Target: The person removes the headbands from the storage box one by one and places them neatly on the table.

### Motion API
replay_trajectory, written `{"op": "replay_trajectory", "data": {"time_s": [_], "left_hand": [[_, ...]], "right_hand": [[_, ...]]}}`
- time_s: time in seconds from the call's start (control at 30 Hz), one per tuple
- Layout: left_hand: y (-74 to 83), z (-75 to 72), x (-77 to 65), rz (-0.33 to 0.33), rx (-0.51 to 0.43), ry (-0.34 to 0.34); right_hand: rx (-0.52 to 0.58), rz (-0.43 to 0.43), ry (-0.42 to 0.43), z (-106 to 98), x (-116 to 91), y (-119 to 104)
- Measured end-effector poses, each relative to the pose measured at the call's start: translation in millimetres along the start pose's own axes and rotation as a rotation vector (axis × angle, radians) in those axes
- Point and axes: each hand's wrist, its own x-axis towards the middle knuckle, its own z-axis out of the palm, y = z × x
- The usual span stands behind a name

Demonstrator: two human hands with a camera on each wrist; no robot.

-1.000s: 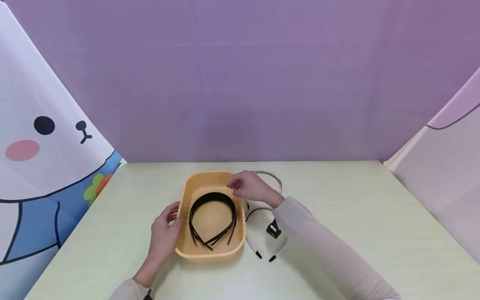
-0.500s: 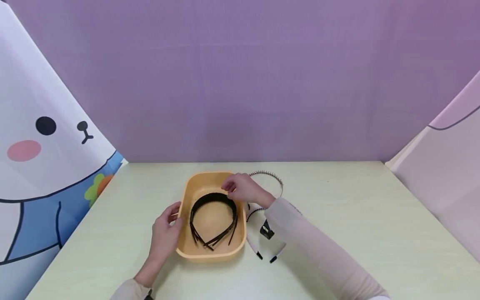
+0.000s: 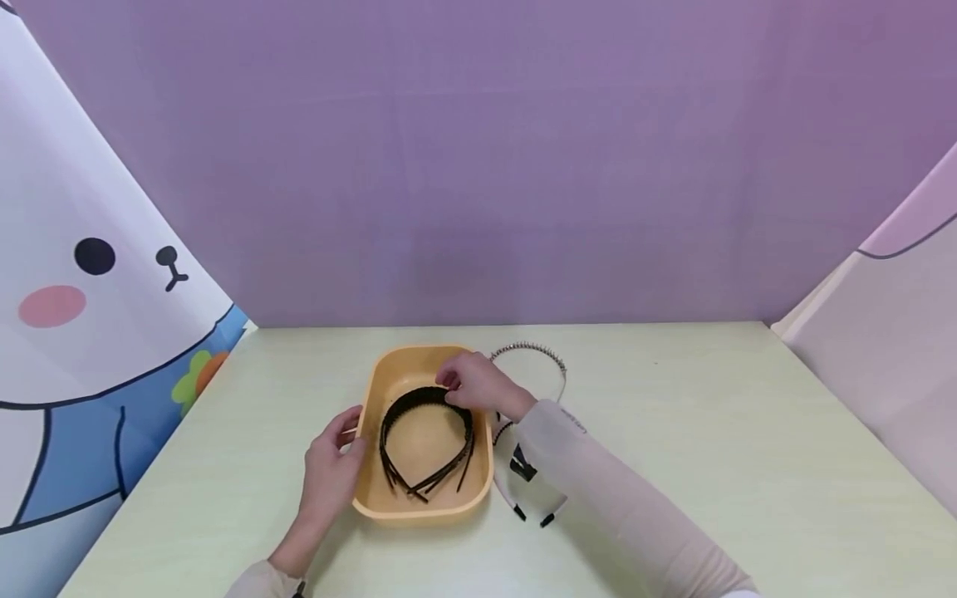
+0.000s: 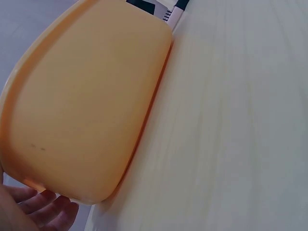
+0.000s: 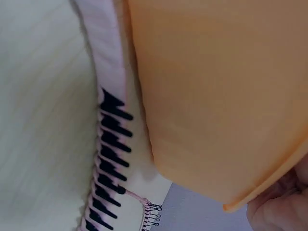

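Observation:
A yellow-orange plastic tub (image 3: 419,517) stands on the table. Several black headbands (image 3: 398,409) lie nested inside it, their thin ends crossing near the tub's front. My left hand (image 3: 329,473) holds the tub's left side, thumb at the rim and fingers along the outer wall; the left wrist view shows those fingers (image 4: 48,209) below the rim. Over the tub's right rim reaches my right hand (image 3: 478,384), fingers loosely bent, thumb and fingertips at the headbands' upper right arc. Whether they touch is unclear. In the right wrist view the tub wall mostly hides this hand (image 5: 281,204).
Right of the tub, pale headbands with dark teeth (image 3: 527,346) lie on the table (image 3: 673,432), partly under my right sleeve. One has a dark bow-like piece (image 3: 522,463). A purple cloth (image 3: 478,166) hangs behind; a printed cartoon cloth (image 3: 90,332) is at left.
My right hand has moved left and slightly down, from the tub's right rim to the black headbands. The left hand keeps its place on the tub; the headbands inside lie as before.

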Motion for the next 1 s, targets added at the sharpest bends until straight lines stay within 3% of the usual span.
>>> {"op": "replay_trajectory", "data": {"time_s": [0.37,1.0], "left_hand": [[1.8,0.0,-1.4,0.0,0.014,0.002],[2.2,0.3,-1.3,0.006,0.014,0.004]], "right_hand": [[-0.146,-0.009,0.051,10,-1,-4],[-0.126,-0.011,0.099,13,-2,-4]]}}
